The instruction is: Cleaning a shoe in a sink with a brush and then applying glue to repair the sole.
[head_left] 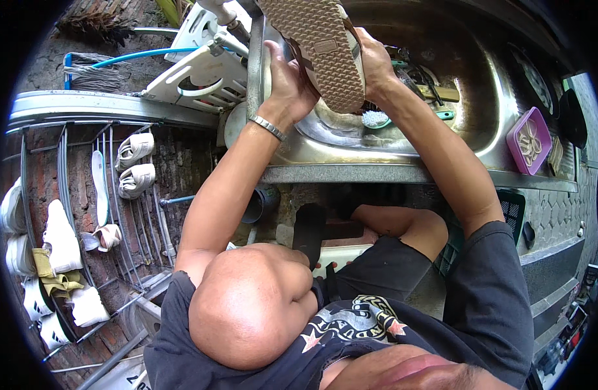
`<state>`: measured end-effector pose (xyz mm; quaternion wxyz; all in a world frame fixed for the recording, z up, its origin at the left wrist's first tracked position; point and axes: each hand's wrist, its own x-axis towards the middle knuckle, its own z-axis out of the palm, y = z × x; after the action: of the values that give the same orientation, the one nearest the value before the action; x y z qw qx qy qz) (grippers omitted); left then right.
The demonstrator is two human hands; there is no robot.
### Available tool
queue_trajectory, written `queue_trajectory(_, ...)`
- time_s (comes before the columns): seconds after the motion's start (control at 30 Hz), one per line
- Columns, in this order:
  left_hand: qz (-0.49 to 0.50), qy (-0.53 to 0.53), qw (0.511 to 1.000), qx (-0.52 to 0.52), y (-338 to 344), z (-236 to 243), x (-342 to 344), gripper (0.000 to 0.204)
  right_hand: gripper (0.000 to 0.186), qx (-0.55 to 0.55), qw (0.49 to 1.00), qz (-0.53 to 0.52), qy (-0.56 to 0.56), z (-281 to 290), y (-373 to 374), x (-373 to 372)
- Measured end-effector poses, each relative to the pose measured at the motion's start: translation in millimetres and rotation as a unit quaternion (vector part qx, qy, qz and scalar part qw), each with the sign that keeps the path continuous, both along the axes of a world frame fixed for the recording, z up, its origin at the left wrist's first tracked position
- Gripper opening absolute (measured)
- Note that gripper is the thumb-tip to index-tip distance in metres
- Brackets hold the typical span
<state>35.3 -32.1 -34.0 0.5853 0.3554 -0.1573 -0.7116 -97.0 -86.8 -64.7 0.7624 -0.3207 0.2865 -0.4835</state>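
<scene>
Over the near left part of the steel sink [351,174], I hold up a sandal [318,49] with its tan, zigzag-patterned sole turned toward me. Brown straps or edging show along its left side, and its far end is cut off by the top of the view. My left hand [289,84] grips the left side, thumb raised and fingers hidden behind it. My right hand [377,65] is closed on the right side, its fingertips partly hidden. Below the sandal, in the basin, lies a scrub brush [375,119] with white bristles and a green handle.
Other tools, including a wooden-backed brush [447,94], lie in the basin. A pink basket [518,149] of pale laces stands on the sink's right edge. At left, a metal rack [65,169] bears several white shoes [62,240]. A white plastic folding piece [198,71] stands beside the sink.
</scene>
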Motion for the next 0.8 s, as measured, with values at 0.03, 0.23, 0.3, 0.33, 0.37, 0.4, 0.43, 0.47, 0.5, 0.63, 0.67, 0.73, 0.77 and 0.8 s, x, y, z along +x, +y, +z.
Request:
queue_trajectory(0.03, 0.018, -0.041, 0.999, -0.010, -2.0, -4.1, -2.6, 0.092, 0.026, 0.000, 1.000, 0.003, 0.000, -1.2, 0.1, 1.2)
queue_trajectory(0.23, 0.062, 0.072, 0.991, -0.094, -19.9, -16.7, -8.5, 0.051, 0.029, 0.013, 0.999, -0.038, -0.005, -1.9, 0.2, 3.4)
queue_trajectory(0.3, 0.098, -0.001, 0.990, -0.101, -25.2, -13.2, -8.7, 0.043, 0.031, -0.036, 0.999, -0.025, 0.019, -3.4, -1.5, 1.4)
queue_trajectory(0.33, 0.093, -0.003, 0.989, -0.112, -25.6, -10.3, -8.2, 0.038, 0.031, -0.030, 0.999, -0.029, 0.004, -4.8, -2.5, 0.5)
queue_trajectory(0.37, 0.092, -0.002, 0.989, -0.113, -25.9, -6.2, -7.9, 0.038, 0.032, -0.050, 0.998, -0.018, -0.029, -5.8, -3.8, -1.6)
queue_trajectory(0.4, 0.103, -0.050, 0.985, -0.130, -25.5, -1.3, -7.1, 0.039, 0.032, -0.045, 0.999, -0.012, -0.022, -6.5, -5.7, -3.1)
queue_trajectory(0.43, 0.112, -0.099, 0.978, -0.145, -23.8, 3.7, -6.8, 0.041, 0.032, -0.030, 0.999, -0.029, -0.009, -6.7, -7.9, -6.3)
queue_trajectory(0.47, 0.121, -0.078, 0.980, -0.138, -23.0, 9.5, -6.9, 0.037, 0.031, -0.052, 0.997, -0.005, 0.049, -5.2, -12.0, -10.0)
queue_trajectory(0.5, 0.132, -0.081, 0.979, -0.131, -20.6, 16.5, -2.6, 0.037, 0.032, -0.062, 0.992, 0.011, 0.110, -3.9, -15.3, -14.2)
queue_trajectory(0.63, 0.135, -0.335, 0.884, -0.297, -8.7, 38.9, 20.0, 0.037, 0.050, -0.089, 0.994, 0.050, 0.042, 13.6, -41.0, -38.2)
queue_trajectory(0.67, 0.142, -0.519, 0.768, -0.347, -3.5, 43.0, 30.3, 0.034, 0.056, -0.035, 0.978, 0.202, 0.027, 19.6, -47.4, -49.4)
queue_trajectory(0.73, 0.191, -0.704, 0.531, -0.431, 2.2, 40.3, 37.3, 0.031, 0.056, -0.131, 0.962, 0.231, 0.062, 23.8, -53.7, -56.2)
queue_trajectory(0.77, 0.143, -0.750, 0.474, -0.438, 7.6, 37.5, 42.9, 0.028, 0.054, -0.184, 0.948, 0.252, 0.060, 23.5, -53.6, -55.4)
queue_trajectory(0.8, 0.144, -0.762, 0.454, -0.440, 12.8, 32.1, 44.4, 0.028, 0.047, -0.199, 0.934, 0.281, 0.091, 22.0, -51.2, -54.5)
